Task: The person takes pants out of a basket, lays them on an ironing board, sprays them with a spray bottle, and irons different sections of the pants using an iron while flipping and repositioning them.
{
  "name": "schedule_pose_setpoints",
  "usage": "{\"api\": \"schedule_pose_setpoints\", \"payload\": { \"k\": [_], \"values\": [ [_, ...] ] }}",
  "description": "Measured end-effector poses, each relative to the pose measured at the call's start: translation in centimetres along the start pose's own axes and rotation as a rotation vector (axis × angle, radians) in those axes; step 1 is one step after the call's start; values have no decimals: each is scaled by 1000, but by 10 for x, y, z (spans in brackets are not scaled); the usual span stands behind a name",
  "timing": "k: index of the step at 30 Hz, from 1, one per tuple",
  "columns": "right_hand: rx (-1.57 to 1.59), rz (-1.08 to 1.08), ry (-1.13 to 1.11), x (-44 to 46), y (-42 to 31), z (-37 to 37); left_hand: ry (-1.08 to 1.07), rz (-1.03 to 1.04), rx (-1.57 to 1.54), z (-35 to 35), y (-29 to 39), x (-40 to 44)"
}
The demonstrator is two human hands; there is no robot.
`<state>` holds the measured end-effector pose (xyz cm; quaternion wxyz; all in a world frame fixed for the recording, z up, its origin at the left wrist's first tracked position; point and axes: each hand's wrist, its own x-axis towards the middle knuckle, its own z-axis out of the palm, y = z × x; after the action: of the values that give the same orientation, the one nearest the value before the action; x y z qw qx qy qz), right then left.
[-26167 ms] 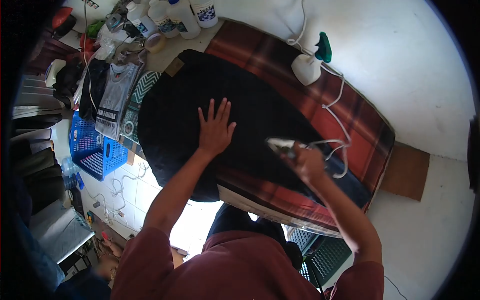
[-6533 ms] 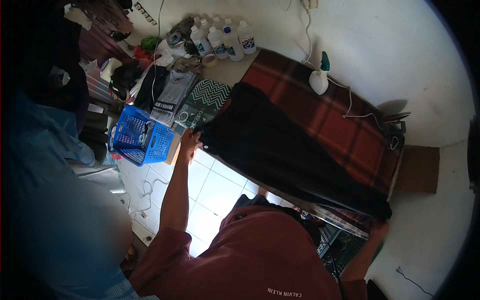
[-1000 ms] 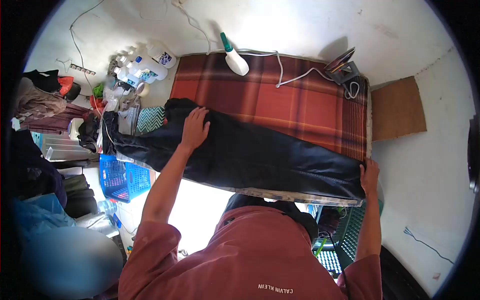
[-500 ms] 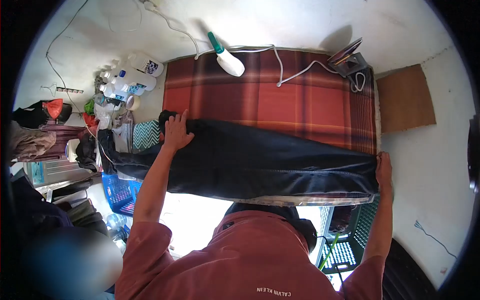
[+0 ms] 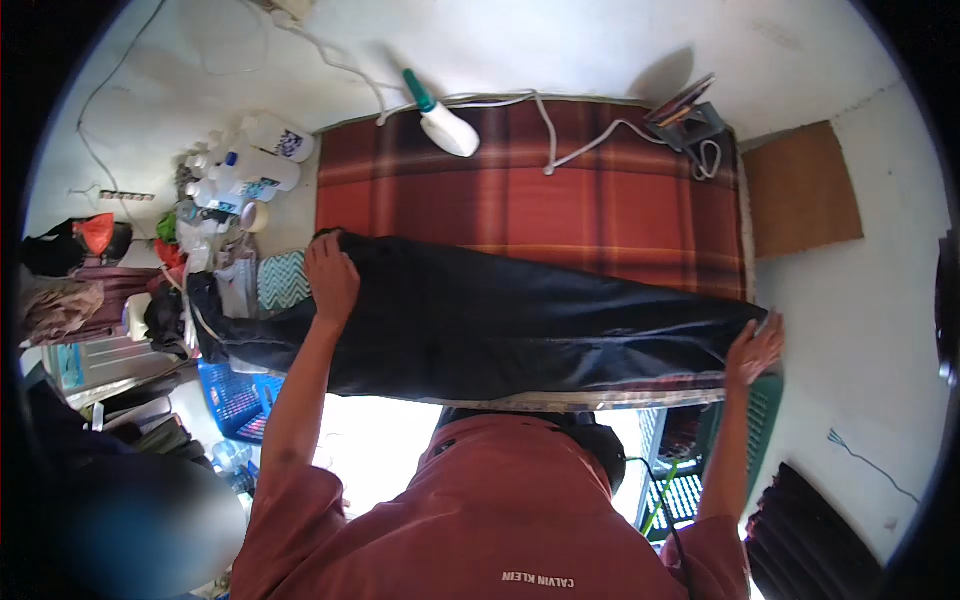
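Black trousers (image 5: pixel 520 320) lie folded lengthwise across a red checked cloth (image 5: pixel 520 190), their narrower leg end to the right. My left hand (image 5: pixel 333 275) is at the upper left corner of the trousers, its fingers closed on the dark edge. At the far right, my right hand (image 5: pixel 757 348) grips the leg end near the hem, with the fingertips at the corner. Part of the trousers hangs to the left past the cloth, beside a teal zigzag-patterned item (image 5: pixel 284 280).
A white bottle with a green top (image 5: pixel 450 132) lies near the wall. At the back right is a grey stand-like object (image 5: pixel 690 125) with a white cord (image 5: pixel 590 150). Several white jugs (image 5: pixel 262 170) crowd the left. Baskets, one blue (image 5: pixel 232 400), are below; cardboard (image 5: pixel 805 190) leans right.
My left hand has shifted to the trousers' upper left corner and its spread fingers have closed. My right hand has turned and bent inward over the leg end, lifting the hem corner slightly.
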<state>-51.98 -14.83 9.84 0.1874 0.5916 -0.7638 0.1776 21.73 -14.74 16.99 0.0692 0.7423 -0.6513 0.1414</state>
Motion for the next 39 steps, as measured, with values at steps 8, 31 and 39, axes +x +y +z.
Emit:
{"api": "schedule_pose_setpoints", "payload": {
  "k": [8, 31, 39],
  "values": [
    [4, 577, -303, -88, 37, 4, -429, 471, -380, 4, 191, -120],
    [482, 478, -529, -20, 93, -1, -987, 764, -507, -37, 232, -131],
    [483, 567, -418, 3, 61, 39, -566, 726, -566, -35, 304, -140]
  ]
}}
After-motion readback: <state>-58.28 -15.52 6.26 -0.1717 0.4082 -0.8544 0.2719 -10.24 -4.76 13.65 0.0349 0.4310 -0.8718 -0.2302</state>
